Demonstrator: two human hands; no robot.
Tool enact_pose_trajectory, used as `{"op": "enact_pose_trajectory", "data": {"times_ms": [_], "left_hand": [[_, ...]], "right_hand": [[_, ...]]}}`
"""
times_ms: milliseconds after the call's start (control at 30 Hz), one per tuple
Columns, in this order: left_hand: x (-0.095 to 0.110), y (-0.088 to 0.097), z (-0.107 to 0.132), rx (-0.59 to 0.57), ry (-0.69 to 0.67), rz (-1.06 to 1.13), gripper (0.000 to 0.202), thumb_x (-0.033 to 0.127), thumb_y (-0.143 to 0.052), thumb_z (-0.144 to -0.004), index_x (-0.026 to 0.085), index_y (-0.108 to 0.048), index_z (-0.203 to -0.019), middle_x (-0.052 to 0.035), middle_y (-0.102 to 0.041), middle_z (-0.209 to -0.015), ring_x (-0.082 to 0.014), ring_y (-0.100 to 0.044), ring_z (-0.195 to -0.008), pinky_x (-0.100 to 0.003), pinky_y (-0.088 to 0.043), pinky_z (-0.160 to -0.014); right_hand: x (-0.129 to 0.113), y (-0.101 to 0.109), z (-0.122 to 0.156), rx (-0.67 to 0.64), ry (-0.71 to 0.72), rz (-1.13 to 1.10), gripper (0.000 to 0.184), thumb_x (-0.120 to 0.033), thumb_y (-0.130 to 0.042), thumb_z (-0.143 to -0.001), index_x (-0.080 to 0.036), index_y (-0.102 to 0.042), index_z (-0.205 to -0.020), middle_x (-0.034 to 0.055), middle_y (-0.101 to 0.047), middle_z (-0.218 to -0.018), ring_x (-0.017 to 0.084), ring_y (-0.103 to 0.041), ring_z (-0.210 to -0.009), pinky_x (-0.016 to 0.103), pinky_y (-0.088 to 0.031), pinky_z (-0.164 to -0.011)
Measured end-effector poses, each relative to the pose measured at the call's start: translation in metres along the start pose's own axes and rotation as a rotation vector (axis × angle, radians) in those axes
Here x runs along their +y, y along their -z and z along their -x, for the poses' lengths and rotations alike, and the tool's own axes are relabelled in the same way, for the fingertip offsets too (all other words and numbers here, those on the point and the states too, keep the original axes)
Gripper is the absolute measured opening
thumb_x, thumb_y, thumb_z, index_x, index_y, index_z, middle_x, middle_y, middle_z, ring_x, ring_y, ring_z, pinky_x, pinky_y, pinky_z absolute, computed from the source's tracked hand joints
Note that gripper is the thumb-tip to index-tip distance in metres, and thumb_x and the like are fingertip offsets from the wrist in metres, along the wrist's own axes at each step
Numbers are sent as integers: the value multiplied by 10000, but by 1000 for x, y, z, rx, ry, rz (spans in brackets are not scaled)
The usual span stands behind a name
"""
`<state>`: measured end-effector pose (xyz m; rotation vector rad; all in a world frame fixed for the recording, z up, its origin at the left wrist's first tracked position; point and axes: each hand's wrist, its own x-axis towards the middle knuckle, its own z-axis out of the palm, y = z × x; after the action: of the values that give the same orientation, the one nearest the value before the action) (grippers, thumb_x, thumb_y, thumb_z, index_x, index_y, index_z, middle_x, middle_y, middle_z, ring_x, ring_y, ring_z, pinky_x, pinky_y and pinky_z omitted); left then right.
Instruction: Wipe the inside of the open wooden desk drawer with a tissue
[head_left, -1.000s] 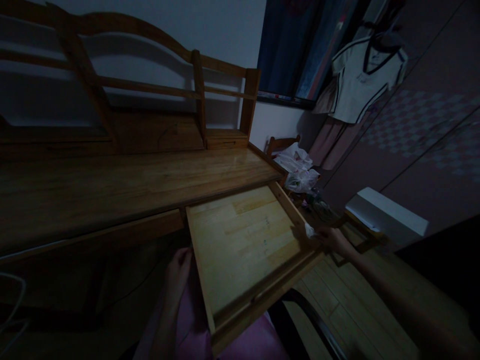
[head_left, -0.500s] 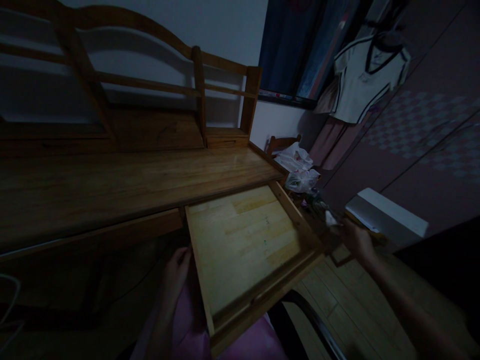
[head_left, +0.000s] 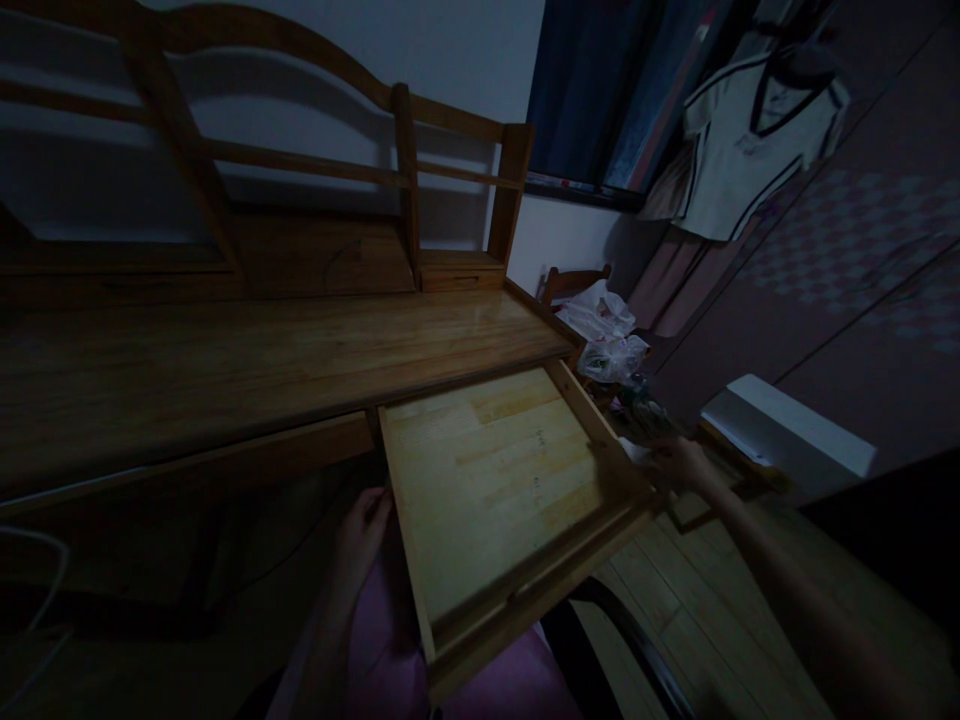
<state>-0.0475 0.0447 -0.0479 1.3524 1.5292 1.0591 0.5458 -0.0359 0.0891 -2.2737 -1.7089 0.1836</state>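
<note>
Drawer: slid well out of the desk, a shallow wooden drawer [head_left: 487,500] slanting over the person's lap, its bare floor marked with a few small dark specks.

Right hand: the right hand [head_left: 682,465] has its fingers pinched on a white wad [head_left: 636,452], tissue or thin cloth, I can't tell which in this gloom.

White wad: at the upper edge of the drawer's right side, towards the front corner; whether it presses on the wood or hangs just beside it, I can't make out.

Left hand: the left hand [head_left: 362,535] has curled fingers at the outside of the drawer's left wall; whether they grip it or merely rest there, I cannot tell.

Step in hand: to my eye, a wipe along that right side, with the left hand perhaps steadying the frame.

Next move: it would call for the wad held flat to the wood, a light, even stroke along the edge, and a steady left side so the drawer doesn't swing or slip.

Desk: the broad wooden surface [head_left: 337,350] lies behind the drawer, a second drawer front [head_left: 300,455] to its left.

Beyond: plastic bags [head_left: 600,315] heaped past the desk's right end.
</note>
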Motion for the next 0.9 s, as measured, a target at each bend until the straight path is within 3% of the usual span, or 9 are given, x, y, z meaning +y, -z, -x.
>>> {"op": "enact_pose_trajectory", "data": {"times_ms": [100, 267, 400, 533, 600, 900], "left_hand": [[2, -1, 1, 17, 5, -2, 429, 555, -555, -789, 198, -661, -1003, -129, -736, -1096, -317, -678, -1060, -419, -512, -936], [2, -4, 0, 57, -8, 11, 411, 564, -566, -761, 208, -656, -946, -117, -749, -1021, -315, -692, -1041, -422, -523, -940], [-2, -4, -1, 42, -14, 7, 411, 563, -560, -788, 213, -656, -979, -116, -748, -1055, -313, -686, -1074, -434, -517, -972], [-2, -5, -1, 47, 9, -23, 421, 571, -540, -789, 212, -652, -978, -123, -744, -1058, -320, -686, -1073, -451, -513, -980], [-1, -6, -1, 61, 13, -30, 419, 568, -537, -779, 212, -652, -967, -123, -745, -1049, -320, -689, -1063, -452, -517, -971], [-4, -5, -1, 67, -8, -14, 427, 566, -545, -771, 201, -644, -969, -133, -736, -1057, -327, -683, -1069, -453, -507, -984]], "right_hand": [[10, -12, 5, -95, 1, -111, 376, -451, -640, -792, -157, -826, -933, 53, -760, -725, 238, -690, -683, 258, -463, -573], [17, -22, 13, -82, -8, -71, 525, -627, -587, -817, -145, -778, -739, 22, -688, -624, 219, -654, -624, 239, -419, -516], [17, -28, 14, -62, 29, 14, 481, -552, -521, -884, -160, -766, -749, 46, -716, -665, 239, -685, -676, 243, -429, -542], [18, -30, 13, -44, 59, 127, 281, -400, -594, -854, -202, -782, -924, 92, -786, -837, 251, -719, -783, 253, -456, -627], [18, -31, 13, -41, 67, 186, 273, -360, -632, -826, -221, -773, -1014, 108, -796, -936, 255, -727, -824, 261, -458, -658], [16, -31, 20, -34, 51, 318, 308, -417, -567, -911, -217, -748, -1060, 128, -792, -974, 253, -730, -818, 267, -409, -620]]}}
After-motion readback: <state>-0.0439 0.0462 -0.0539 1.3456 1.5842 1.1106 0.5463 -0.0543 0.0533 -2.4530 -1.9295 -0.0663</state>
